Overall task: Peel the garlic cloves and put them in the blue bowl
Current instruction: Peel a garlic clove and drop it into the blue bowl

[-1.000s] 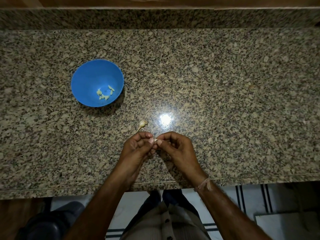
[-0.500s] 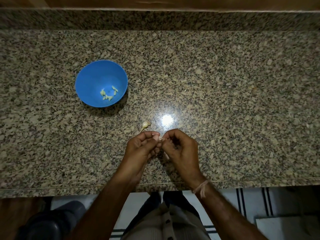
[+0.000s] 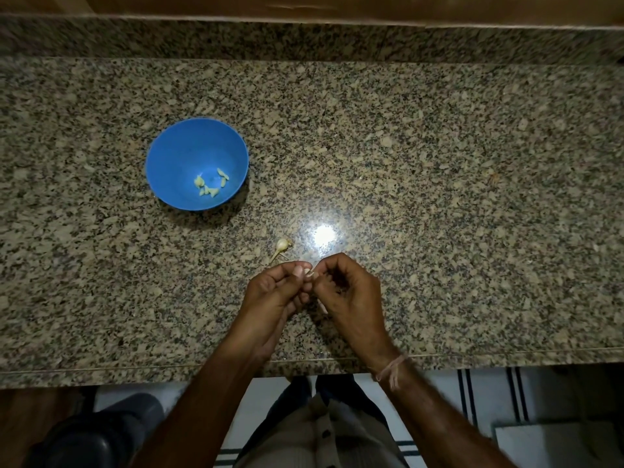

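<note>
A garlic clove (image 3: 308,272) is pinched between the fingertips of the left hand (image 3: 277,292) and the right hand (image 3: 351,292), at lower centre of the frame over the granite worktop (image 3: 439,197). The fingers of both hands are curled. A small garlic piece with a stalk (image 3: 281,245) is laid just above the hands. Peeled cloves (image 3: 211,184) are contained in the blue bowl (image 3: 189,153), at left of centre.
</note>
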